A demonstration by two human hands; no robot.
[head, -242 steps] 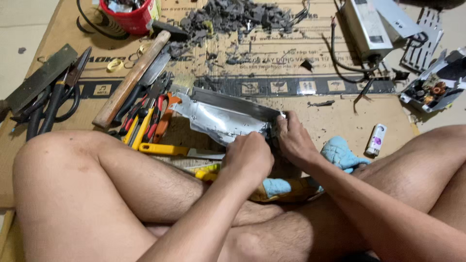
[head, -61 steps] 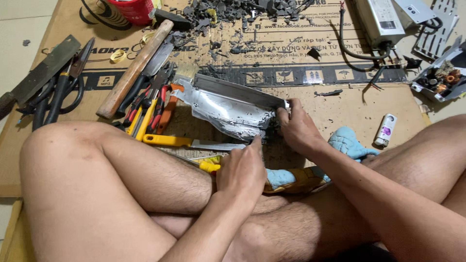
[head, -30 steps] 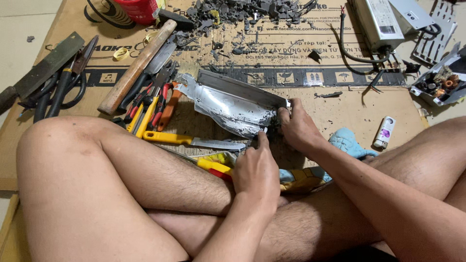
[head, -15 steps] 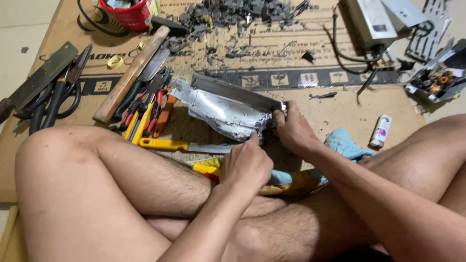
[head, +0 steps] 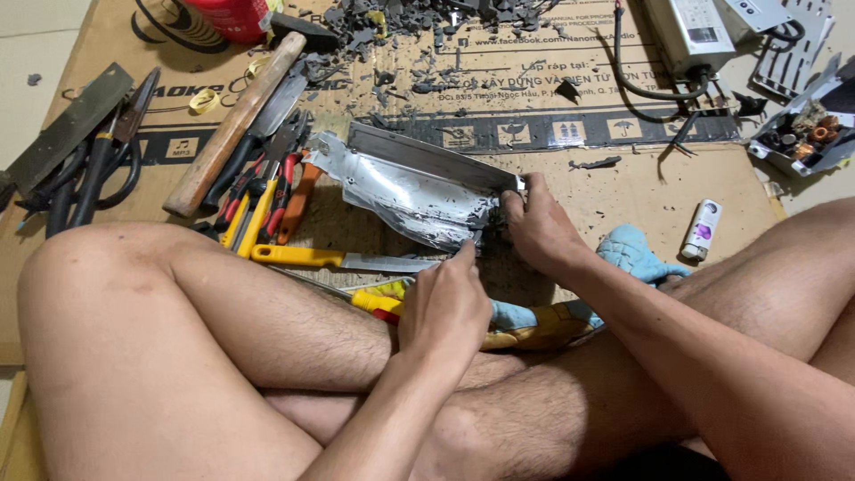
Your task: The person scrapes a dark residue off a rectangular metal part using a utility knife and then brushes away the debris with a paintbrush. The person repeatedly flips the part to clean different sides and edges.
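1. Head view, person seated cross-legged on cardboard [head: 623, 191] laid over the floor.
2. Right hand [head: 539, 233]: fingers closed on the near end of the metal casing [head: 405, 187], gripping its edge.
3. Left hand [head: 445, 303]: fingers pressed together, tips at the casing's lower edge; whether they pinch a small tool or the metal itself cannot be told, as the hand hides the contact.
4. Casing lies between the knees' far side and the grey debris [head: 419, 22], bent open, with dark residue inside (much of it already out, judging by the crumbs around).
5. Step in hand, by judgement: prying or picking at the casing's end while the other hand steadies it.
6. Next move likely calls for a firm hold at the right and a careful pull along the sheet edge, which looks sharp.
7. Nearby: hammer [head: 233, 125], pliers [head: 258, 191], yellow knife [head: 343, 260], blue glove [head: 634, 254], shears [head: 98, 165].
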